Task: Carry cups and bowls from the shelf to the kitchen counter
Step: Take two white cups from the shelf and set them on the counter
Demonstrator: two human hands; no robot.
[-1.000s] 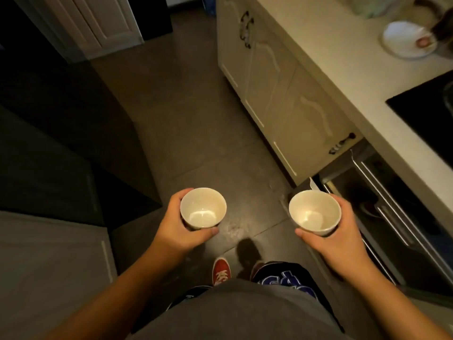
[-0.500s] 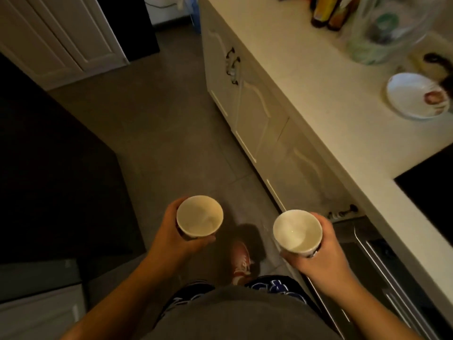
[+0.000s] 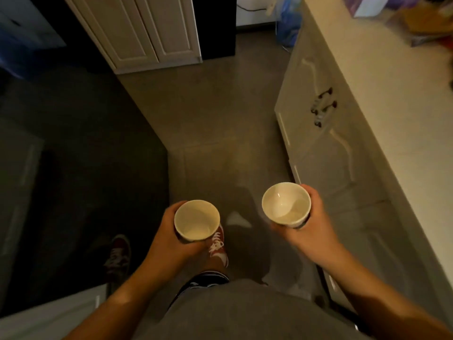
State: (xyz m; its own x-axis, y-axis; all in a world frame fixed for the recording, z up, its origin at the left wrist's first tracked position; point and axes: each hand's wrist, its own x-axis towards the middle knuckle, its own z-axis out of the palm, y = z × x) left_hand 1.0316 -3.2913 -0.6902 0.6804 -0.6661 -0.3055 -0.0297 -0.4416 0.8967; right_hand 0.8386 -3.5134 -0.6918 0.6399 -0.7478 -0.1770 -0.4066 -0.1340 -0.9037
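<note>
Two small cream cups are carried upright over the kitchen floor, both empty inside. My left hand (image 3: pixel 171 241) wraps around the left cup (image 3: pixel 196 220) from below and the side. My right hand (image 3: pixel 311 227) grips the right cup (image 3: pixel 286 204), which is held a little higher and nearer the counter. The pale kitchen counter (image 3: pixel 382 99) runs along the right side, above and to the right of both cups. No shelf is in sight.
White cabinet doors (image 3: pixel 326 143) with dark handles sit under the counter. A tall white cupboard (image 3: pixel 147 30) stands ahead on the left, beside a dark unit (image 3: pixel 61 168). Blurred packages (image 3: pixel 416 18) lie on the counter's far end. My red shoe (image 3: pixel 218 246) is on the floor.
The view has swung left along the counter; the plate, jar and stovetop have left the frame. Both cups stay held, and the right one has risen relative to the left.
</note>
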